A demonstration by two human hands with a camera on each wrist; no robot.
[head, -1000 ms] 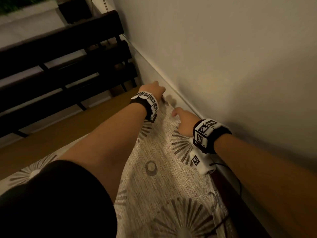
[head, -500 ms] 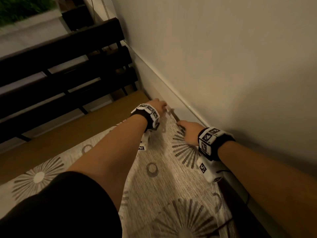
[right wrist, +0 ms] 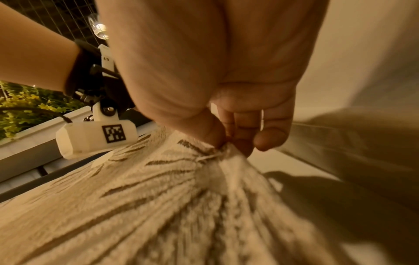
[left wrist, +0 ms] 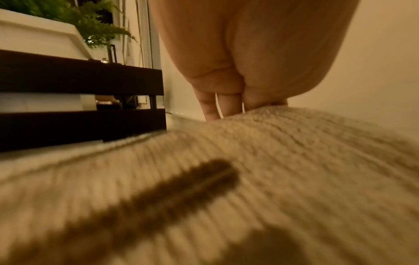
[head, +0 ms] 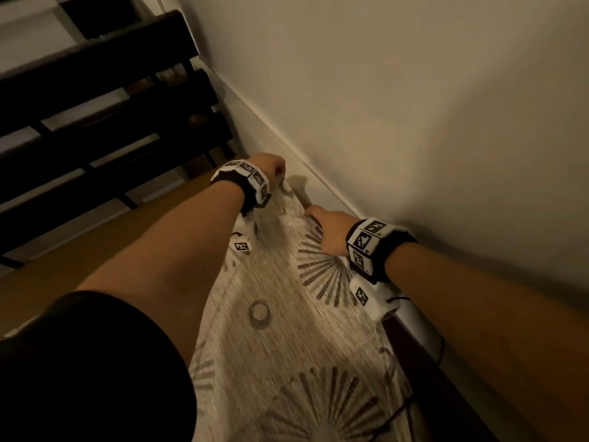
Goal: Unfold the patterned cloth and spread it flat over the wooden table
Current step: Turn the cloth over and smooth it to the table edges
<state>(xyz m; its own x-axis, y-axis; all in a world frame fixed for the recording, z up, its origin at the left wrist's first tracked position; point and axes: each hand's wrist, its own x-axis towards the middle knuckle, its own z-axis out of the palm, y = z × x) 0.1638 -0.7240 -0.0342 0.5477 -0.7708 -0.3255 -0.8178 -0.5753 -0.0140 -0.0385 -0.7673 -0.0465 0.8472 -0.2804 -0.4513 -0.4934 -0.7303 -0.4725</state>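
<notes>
My left hand (head: 267, 165) and right hand (head: 330, 229) each pinched the patterned cloth's (head: 280, 314) far edge. It lay over the wooden bench (head: 105, 240), beside the wall (head: 414, 106).

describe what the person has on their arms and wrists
Both forearms are bare. The left arm has a short black sleeve at the upper arm. Each wrist wears a black band ringed with white blocks printed with black square markers. A small white camera pod with its own marker hangs under each wrist, trailing a thin black cable.
</notes>
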